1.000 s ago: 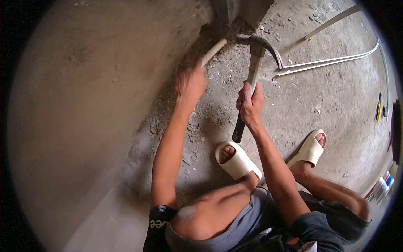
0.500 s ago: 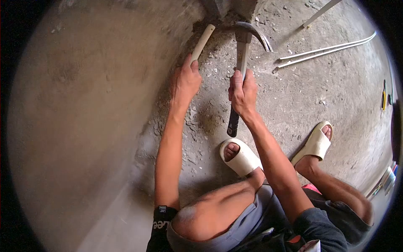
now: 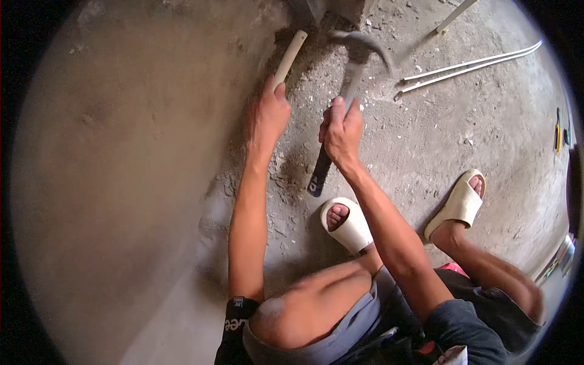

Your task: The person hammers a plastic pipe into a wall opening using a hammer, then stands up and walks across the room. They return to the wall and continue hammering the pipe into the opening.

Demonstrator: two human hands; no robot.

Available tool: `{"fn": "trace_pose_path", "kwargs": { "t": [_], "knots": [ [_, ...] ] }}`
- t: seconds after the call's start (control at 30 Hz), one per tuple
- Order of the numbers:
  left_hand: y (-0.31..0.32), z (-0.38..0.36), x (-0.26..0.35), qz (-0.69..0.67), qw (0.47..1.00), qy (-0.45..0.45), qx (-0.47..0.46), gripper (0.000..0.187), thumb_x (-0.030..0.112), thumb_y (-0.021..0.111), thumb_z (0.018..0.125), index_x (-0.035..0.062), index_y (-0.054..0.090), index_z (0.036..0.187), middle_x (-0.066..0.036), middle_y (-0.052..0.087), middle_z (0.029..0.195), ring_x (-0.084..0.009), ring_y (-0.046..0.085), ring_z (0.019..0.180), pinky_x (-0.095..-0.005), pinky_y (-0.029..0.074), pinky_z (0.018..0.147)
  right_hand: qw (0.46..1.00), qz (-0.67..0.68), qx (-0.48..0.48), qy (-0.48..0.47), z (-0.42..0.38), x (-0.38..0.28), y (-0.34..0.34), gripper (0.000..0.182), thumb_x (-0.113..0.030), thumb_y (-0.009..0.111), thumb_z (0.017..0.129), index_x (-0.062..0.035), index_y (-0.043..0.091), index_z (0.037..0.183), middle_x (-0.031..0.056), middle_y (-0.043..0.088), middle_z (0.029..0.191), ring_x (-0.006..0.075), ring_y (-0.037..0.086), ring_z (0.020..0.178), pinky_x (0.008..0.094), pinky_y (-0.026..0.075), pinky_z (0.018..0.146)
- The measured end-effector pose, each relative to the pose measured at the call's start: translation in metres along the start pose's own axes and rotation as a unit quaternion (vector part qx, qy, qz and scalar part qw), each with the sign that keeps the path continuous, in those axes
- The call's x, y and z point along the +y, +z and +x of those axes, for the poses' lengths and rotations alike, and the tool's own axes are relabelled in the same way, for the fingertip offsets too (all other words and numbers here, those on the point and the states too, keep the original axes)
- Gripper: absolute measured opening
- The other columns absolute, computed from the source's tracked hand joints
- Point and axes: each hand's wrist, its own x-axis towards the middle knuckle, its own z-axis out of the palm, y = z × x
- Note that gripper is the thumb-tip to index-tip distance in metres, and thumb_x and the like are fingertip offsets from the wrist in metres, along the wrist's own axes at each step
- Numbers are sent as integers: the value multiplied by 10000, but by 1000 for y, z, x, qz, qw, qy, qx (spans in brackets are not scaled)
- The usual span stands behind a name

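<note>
My left hand point(image 3: 271, 115) is wrapped round a pale, off-white pipe-like stick point(image 3: 289, 59), whose far end shows a small dark hole. The stick slants up beside the wall, its lower part hidden in my fist. In my right hand point(image 3: 342, 131) is a claw hammer point(image 3: 358, 55), gripped around the middle of its handle. Its curved claw points right and its head is blurred by motion. The black lower grip of the handle sticks out below my fist, tilted to the left. The hammer head is to the right of the stick's tip, apart from it.
A rough plastered wall point(image 3: 134, 121) rises on the left. Broken chips point(image 3: 283, 173) litter the concrete floor point(image 3: 407, 158). Two thin white strips point(image 3: 468, 67) lie at the upper right, with another pale strip point(image 3: 455, 16) beyond. A yellow-and-black tool point(image 3: 558, 137) lies far right.
The hammer has tilted, its handle end swinging left, and my right hand has shifted slightly left. My left hand keeps its hold on the stick. The view has shifted a little.
</note>
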Motion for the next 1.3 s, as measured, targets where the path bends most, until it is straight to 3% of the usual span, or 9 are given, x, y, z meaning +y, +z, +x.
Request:
{"fn": "trace_pose_path", "kwargs": {
  "t": [0.07, 0.13, 0.23, 0.27, 0.43, 0.67, 0.83, 1.13, 1.3],
  "knots": [
    [2, -1, -3, -19, 999, 21, 17, 372, 312, 403, 935, 110, 505, 1231, -279, 604, 990, -468, 561, 929, -530, 433, 789, 985, 166, 32, -46, -10, -19, 4, 284, -324, 409, 981, -61, 396, 875, 0, 446, 569, 104, 428, 378, 254, 357, 318],
    [-1, 2, -1, -37, 997, 48, 39, 354, 302, 400, 936, 100, 515, 1204, -276, 605, 982, -471, 558, 923, -532, 430, 786, 976, 211, 43, -41, -10, -20, 15, 270, -313, 405, 982, -74, 407, 855, 5, 451, 586, 105, 438, 396, 255, 356, 337],
    [-7, -1, 5, -45, 999, 17, 1, 327, 288, 399, 940, 74, 524, 1153, -272, 603, 988, -476, 550, 931, -534, 428, 785, 964, -125, 70, -223, 22, 2, 29, 270, -275, 402, 975, -55, 440, 824, 32, 488, 591, 122, 500, 460, 284, 376, 386],
    [-8, -1, 6, -53, 998, 21, 6, 334, 263, 409, 942, 38, 520, 1162, -275, 594, 1016, -466, 546, 964, -503, 428, 810, 990, -116, -8, -81, 24, -24, 19, 282, -264, 454, 935, 17, 479, 941, 260, 563, 663, 445, 581, 649, 485, 427, 560],
    [3, 2, 1, -83, 995, 39, 29, 343, 244, 410, 949, -2, 527, 1157, -268, 595, 1019, -453, 554, 960, -461, 435, 812, 996, 48, 18, -69, 15, -40, 7, 293, -270, 464, 932, 22, 478, 922, 258, 571, 657, 471, 568, 639, 513, 433, 584],
    [-8, -28, -2, -199, 980, -15, -18, 379, 297, 441, 942, -6, 532, 1149, -280, 594, 1032, -449, 560, 989, -492, 441, 791, 990, -95, -70, -77, 29, -44, -9, 320, -295, 460, 936, 20, 504, 904, 247, 558, 640, 459, 563, 637, 481, 430, 581],
    [-6, -31, 18, -91, 995, 47, -10, 383, 346, 449, 938, 32, 554, 1132, -259, 609, 999, -447, 579, 954, -485, 468, 794, 998, 40, -33, -31, 10, -24, -23, 331, -323, 468, 950, -4, 487, 862, 92, 539, 557, 181, 534, 454, 355, 413, 429],
    [-27, -64, 19, 128, 985, -87, -74, 334, 307, 428, 943, 60, 533, 1142, -261, 614, 942, -462, 580, 874, -528, 471, 734, 996, 28, -71, -44, 8, -20, -49, 295, -345, 438, 974, -68, 412, 874, -4, 414, 556, 89, 403, 386, 250, 346, 332],
    [-10, -41, 10, 16, 999, 30, -28, 336, 284, 427, 938, 34, 520, 1141, -282, 622, 882, -449, 598, 837, -535, 459, 738, 996, 59, -64, -31, 7, -18, -42, 311, -358, 442, 970, -65, 417, 868, 10, 436, 579, 93, 418, 401, 246, 343, 343]
  ]
}}
